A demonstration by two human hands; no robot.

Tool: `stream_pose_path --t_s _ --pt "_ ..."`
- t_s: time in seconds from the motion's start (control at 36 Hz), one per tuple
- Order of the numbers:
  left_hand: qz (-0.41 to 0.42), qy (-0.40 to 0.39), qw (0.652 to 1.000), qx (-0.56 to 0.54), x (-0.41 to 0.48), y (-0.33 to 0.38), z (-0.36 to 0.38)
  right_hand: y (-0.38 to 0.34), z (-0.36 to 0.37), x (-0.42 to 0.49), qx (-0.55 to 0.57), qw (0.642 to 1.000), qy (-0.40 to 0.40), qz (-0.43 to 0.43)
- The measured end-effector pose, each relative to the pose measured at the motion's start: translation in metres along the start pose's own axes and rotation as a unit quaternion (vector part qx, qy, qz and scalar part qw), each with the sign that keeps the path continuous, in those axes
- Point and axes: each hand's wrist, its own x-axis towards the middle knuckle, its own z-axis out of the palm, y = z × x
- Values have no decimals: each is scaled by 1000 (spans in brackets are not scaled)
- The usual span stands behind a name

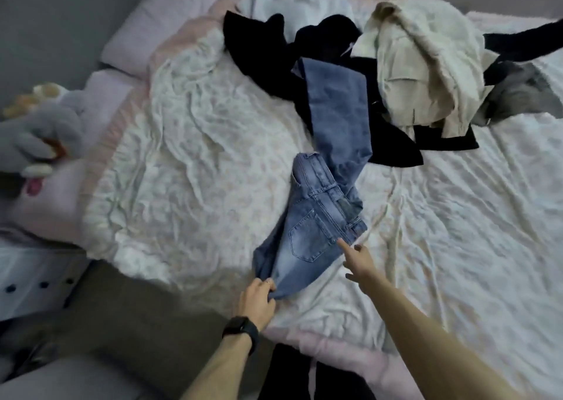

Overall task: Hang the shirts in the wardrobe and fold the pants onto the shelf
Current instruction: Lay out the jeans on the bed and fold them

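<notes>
1. Head view: blue jeans [316, 235] sprawled on the bed [182, 156], waistband towards the front edge, legs reaching back under the black garment [393, 146] and cream garment [420, 73] at the far edge.
2. Left hand [257, 302]: fingers [265, 284] curled, pinching the denim's near end.
3. Right hand [358, 262]: fingers spread, index tip touching the waistband.

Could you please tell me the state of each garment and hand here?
jeans: unfolded and twisted on the sheet, leg lying over the black garment.
left hand: grips the jeans' near end.
right hand: forefinger straight, touching the jeans near the waistband.
black garment: crumpled, partly under the jeans.
cream garment: heaped, unfolded.
sheet: wrinkled.
</notes>
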Motion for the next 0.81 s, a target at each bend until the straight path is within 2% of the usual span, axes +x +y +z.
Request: stream_pose_path --t_s 0.08,0.19,0.47,0.53,0.61,0.72,0.81 --pt "24 -27 999 22 2 -3 6 28 3 2 -28 999 4 25" --pt "28 -40 999 22 3 7 17 48 2 16 -10 999 11 44" --pt "39 -21 994 -97 20 51 13 7 18 65 79 996 -8 38" --pt "42 -11 993 -106 28 59 7 1 23 71 72 995 25 57" --pt "48 5 993 -111 40 69 -2 -2 22 80 45 989 120 76" --pt "71 7 990 -118 63 82 -17 -6 8 90 155 985 70 36" --pt "79 2 991 -106 76 93 -24 -7 -6 81 138 990 28 -3"
